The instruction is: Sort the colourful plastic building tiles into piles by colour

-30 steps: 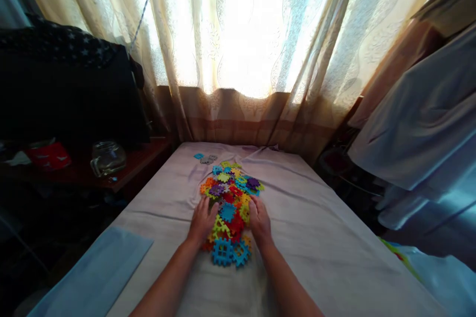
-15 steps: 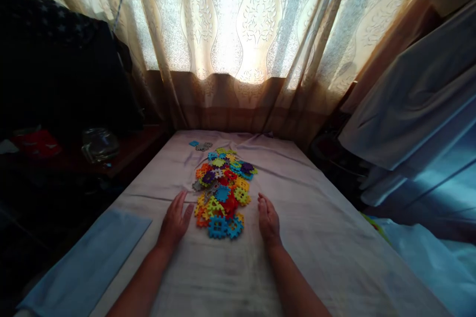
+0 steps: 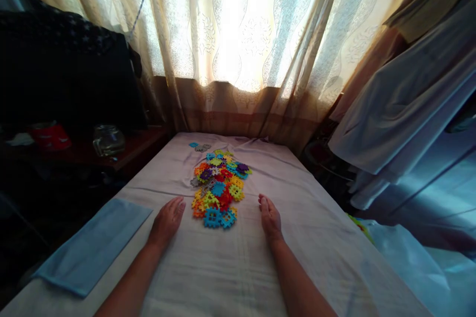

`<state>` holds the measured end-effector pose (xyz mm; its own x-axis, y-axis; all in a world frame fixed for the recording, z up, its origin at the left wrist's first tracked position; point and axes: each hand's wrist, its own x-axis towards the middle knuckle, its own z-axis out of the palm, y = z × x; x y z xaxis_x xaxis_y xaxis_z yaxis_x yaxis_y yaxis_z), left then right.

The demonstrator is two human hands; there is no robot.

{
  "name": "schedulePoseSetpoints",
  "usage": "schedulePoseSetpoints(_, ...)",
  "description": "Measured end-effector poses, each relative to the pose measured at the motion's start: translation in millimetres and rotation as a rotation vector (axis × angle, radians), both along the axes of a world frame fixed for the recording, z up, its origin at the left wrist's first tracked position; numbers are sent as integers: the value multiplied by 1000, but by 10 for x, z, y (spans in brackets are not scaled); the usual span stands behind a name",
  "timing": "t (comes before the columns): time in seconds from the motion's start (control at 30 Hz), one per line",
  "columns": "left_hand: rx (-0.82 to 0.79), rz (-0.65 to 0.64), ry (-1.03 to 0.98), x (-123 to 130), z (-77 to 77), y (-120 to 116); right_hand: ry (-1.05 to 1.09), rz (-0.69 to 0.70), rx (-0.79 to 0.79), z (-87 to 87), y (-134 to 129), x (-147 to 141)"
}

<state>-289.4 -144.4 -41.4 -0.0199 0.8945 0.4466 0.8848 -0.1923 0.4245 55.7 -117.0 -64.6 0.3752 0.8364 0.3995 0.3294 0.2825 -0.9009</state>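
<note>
A pile of colourful toothed plastic building pieces (image 3: 218, 188) lies on the bed-like surface with a pale sheet (image 3: 238, 272). Blue, red, yellow, lime, orange, purple and grey pieces overlap in it. My left hand (image 3: 167, 220) rests just left of the pile's near end, fingers extended and holding nothing. On the other side, a small gap from the pieces, my right hand (image 3: 270, 217) has its fingers stretched forward, also holding nothing. Beyond the pile lie a few separate grey pieces (image 3: 203, 148) and a small blue piece (image 3: 193, 144).
A folded light-blue cloth (image 3: 96, 245) lies at the left edge. Left of the bed, a dark table holds a red container (image 3: 50, 137) and a clear glass bowl (image 3: 108, 140). Curtains (image 3: 230, 34) hang behind; clothes (image 3: 390, 104) hang at right.
The camera view has shifted slightly. My left hand has drawn a little away from the pile, its thumb now closer to the fingers. The gap between my right hand and the pieces has widened.
</note>
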Motion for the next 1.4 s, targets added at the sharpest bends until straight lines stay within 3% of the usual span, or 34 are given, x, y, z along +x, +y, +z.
schedulePoseSetpoints(0.27,-18,-33,78,99,45,-64,-126,9,-36,121,-120,-90)
schedulePoseSetpoints(0.6,-18,-35,115,92,-1,-76,-729,392,208,425,-465,-472)
schedulePoseSetpoints(0.83,7,-43,118,79,-37,-72,-804,439,192,434,-470,-495)
schedulePoseSetpoints(1.0,-38,-37,38,70,28,130,-842,458,251,438,-452,-501)
schedulePoseSetpoints(1.1,-78,35,-60,96,95,339,-774,411,306,446,-436,-471)
schedulePoseSetpoints(1.2,-90,91,-117,134,139,513,-597,273,282,470,-372,-349)
schedulePoseSetpoints(1.4,-138,142,-157,113,142,609,-319,-90,87,617,100,299)
